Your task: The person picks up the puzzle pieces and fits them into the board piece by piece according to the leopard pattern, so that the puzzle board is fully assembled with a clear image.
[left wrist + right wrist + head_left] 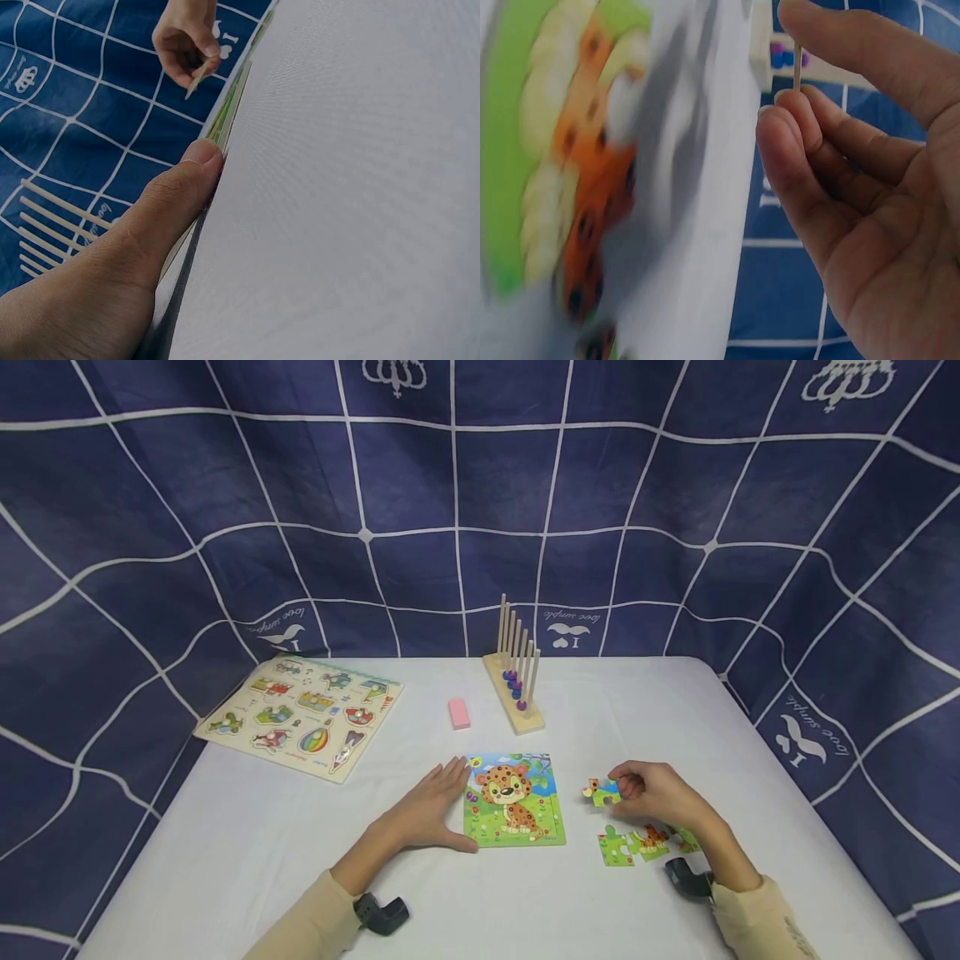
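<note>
A square leopard puzzle board (pixel 514 802) lies flat on the white table. My left hand (pixel 429 808) rests at its left side, fingers extended, and the thumb (pixel 172 199) touches the board's edge in the left wrist view. Right of the board, my right hand (pixel 663 792) pinches a jigsaw piece (pixel 602 792) between thumb and fingers. That piece shows edge-on as a thin strip in the right wrist view. Loose jigsaw pieces (pixel 617 848) lie on the table below the right hand; one with orange spots (pixel 592 150) appears large and blurred in the right wrist view.
Behind the puzzle board stands a wooden peg rack (pixel 517 693) with upright rods and purple and blue beads. A pink block (pixel 459 713) lies to its left. At the far left is a vehicle peg puzzle (pixel 300 714). Dark blue checked cloth (pixel 412 568) hangs behind the table.
</note>
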A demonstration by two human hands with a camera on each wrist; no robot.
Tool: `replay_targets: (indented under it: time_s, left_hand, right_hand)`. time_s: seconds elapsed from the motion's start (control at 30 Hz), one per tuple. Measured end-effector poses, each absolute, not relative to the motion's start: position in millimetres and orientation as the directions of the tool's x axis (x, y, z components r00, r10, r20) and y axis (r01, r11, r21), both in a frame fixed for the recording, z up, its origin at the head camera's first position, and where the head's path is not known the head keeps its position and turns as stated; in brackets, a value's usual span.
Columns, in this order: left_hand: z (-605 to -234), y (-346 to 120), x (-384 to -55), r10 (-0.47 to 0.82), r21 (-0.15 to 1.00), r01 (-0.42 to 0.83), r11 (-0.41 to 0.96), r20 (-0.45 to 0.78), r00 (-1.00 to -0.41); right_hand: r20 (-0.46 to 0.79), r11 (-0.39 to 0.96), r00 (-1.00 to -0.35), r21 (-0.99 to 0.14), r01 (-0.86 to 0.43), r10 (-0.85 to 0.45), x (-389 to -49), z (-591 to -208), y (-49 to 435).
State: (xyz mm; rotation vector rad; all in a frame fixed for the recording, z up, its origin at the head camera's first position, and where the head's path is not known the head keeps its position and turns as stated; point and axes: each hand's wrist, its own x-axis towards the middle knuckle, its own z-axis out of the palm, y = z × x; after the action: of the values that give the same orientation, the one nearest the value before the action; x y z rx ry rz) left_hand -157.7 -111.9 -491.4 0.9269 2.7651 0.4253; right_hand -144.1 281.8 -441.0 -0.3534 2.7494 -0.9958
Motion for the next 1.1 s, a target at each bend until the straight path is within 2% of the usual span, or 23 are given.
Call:
replay_targets:
  time_s: [0.37, 1.1]
  left_hand:
    - [-491.7, -110.9, -157.9, 0.608, 0.32, 0.554, 0.769, -0.098, -0.788]
    - [-495.2, -112.6, -159.3, 0.607, 0.31, 0.555, 0.772, -0.101, -0.788]
  right_hand:
    - [-0.115, 0.777, -0.947, -0.605, -0.174, -0.301, -149.9, -439.9, 239.7]
    - [-0.098, 0.776, -0.924, -0.579, -0.25, -0.37, -163.6, -449.3, 194.8]
